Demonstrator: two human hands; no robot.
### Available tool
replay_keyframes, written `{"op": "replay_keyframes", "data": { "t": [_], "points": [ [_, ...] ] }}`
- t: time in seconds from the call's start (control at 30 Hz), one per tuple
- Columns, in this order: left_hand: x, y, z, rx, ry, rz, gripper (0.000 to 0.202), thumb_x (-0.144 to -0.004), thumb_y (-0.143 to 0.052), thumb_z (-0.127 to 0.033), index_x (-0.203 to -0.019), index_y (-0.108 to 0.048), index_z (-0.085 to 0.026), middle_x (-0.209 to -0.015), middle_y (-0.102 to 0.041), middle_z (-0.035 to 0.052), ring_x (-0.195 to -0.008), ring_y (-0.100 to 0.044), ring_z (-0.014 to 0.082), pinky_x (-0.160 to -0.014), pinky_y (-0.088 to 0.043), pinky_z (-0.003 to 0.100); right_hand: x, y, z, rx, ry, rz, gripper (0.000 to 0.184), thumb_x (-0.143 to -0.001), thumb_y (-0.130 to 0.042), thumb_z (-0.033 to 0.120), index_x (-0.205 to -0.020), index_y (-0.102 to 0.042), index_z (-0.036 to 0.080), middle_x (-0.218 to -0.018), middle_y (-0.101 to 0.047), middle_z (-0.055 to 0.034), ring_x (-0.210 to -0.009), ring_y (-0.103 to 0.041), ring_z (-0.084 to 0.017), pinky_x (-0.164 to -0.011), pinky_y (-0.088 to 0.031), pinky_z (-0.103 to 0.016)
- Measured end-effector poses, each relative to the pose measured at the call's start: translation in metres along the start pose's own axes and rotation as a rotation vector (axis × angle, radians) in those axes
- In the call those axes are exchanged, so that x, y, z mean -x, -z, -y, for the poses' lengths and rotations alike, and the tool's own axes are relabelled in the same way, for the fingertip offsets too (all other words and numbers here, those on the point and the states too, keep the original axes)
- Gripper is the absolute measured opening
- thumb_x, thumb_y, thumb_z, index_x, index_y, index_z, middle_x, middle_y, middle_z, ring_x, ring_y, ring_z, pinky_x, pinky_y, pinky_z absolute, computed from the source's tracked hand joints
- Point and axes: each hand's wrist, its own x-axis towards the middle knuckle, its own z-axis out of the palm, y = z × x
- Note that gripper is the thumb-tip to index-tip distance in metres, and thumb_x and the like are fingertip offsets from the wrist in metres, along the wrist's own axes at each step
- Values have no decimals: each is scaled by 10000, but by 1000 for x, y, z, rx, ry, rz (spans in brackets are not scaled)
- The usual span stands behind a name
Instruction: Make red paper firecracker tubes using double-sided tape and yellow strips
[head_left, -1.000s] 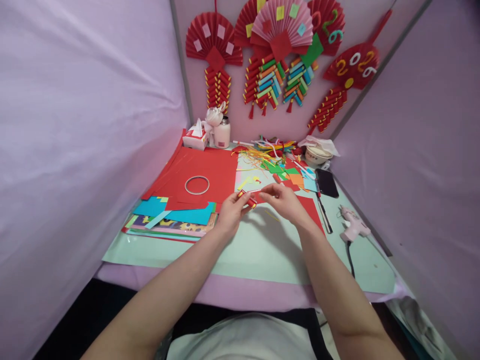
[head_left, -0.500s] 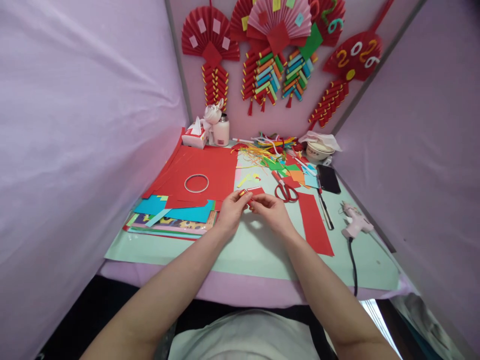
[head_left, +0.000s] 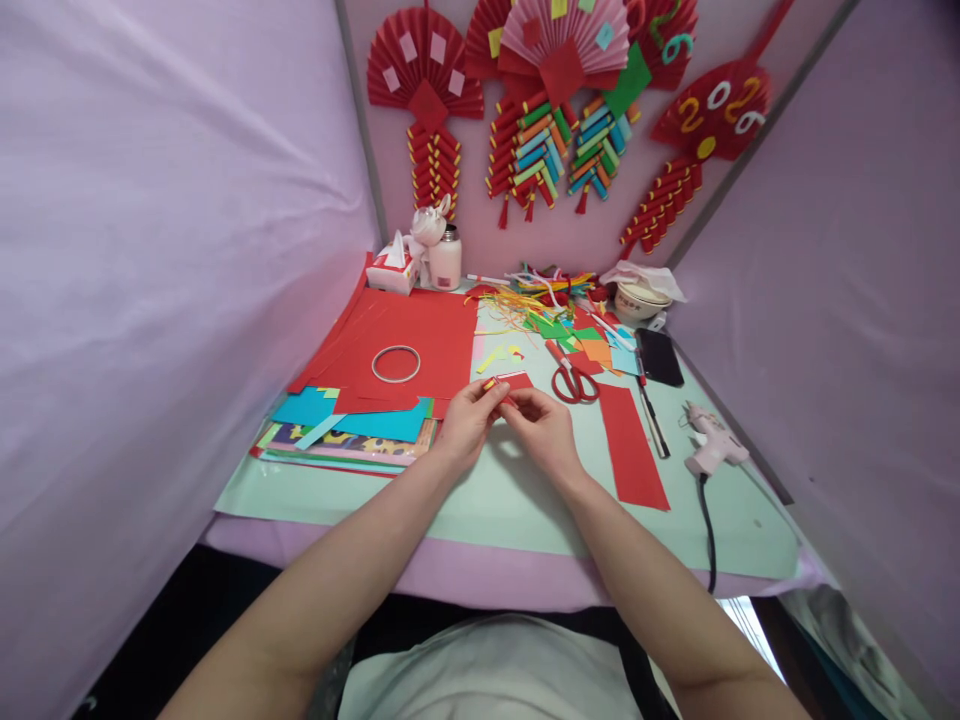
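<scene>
My left hand (head_left: 466, 421) and my right hand (head_left: 541, 425) meet over the pale green mat (head_left: 525, 500), both pinched on a small red paper roll with a yellow end (head_left: 496, 388). A small red paper piece (head_left: 514, 380) lies just behind the fingers. Red-handled scissors (head_left: 574, 382) lie to the right of my right hand, and a long red paper strip (head_left: 631, 443) lies beyond them.
Red sheets with a wire ring (head_left: 395, 364) sit at left over a stack of coloured paper (head_left: 341, 432). Coloured scraps (head_left: 559, 320), a bowl (head_left: 637, 298), a phone (head_left: 660, 356) and a glue gun (head_left: 712, 445) stand right. Paper firecracker decorations (head_left: 559, 110) hang on the back wall.
My right hand drew left toward the left hand, uncovering the scissors and the red strip. Both hands now pinch the small roll close together. The view shifted slightly.
</scene>
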Motion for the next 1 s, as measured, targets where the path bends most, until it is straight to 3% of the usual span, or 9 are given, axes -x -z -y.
{"op": "replay_keyframes", "data": {
  "t": [0.17,0.33,0.63,0.77,1.0],
  "points": [
    [1,1,2,99,73,78,234,-707,-756,-334,-862,-694,-170,-868,-665,17,-842,-585,115,-796,-429,245,-3,1,-5,-75,-23,-65,249,-753,-656,386,-865,-676,165,-832,-705,-57,-751,-644,-177,-713,-511,-295],
    [1,3,6,81,83,4,248,-667,-779,-283,-852,-684,-149,-850,-673,31,-830,-602,133,-801,-455,273,-3,0,-9,-27,13,-58,254,-761,-648,387,-877,-675,163,-860,-708,-59,-756,-652,-177,-719,-523,-307],
    [0,0,-1,58,5,-135,304,-610,-802,-297,-815,-636,-146,-805,-672,20,-739,-630,124,-725,-495,262,1,4,3,362,410,-135,143,-844,-583,241,-960,-662,217,-930,-662,-51,-831,-599,-169,-768,-506,-327],
    [2,-3,4,10,-23,-115,340,-612,-804,-310,-860,-640,-146,-792,-665,15,-718,-628,124,-670,-489,241,1,3,0,383,435,-92,116,-852,-588,225,-932,-669,209,-904,-670,-46,-810,-609,-164,-766,-507,-318],
    [3,-3,9,-16,-48,-86,318,-612,-805,-288,-857,-662,-146,-798,-664,14,-752,-627,125,-727,-503,257,0,6,-5,443,451,-92,142,-868,-564,211,-957,-675,210,-930,-668,-53,-870,-613,-179,-812,-496,-328]
  ]
}}
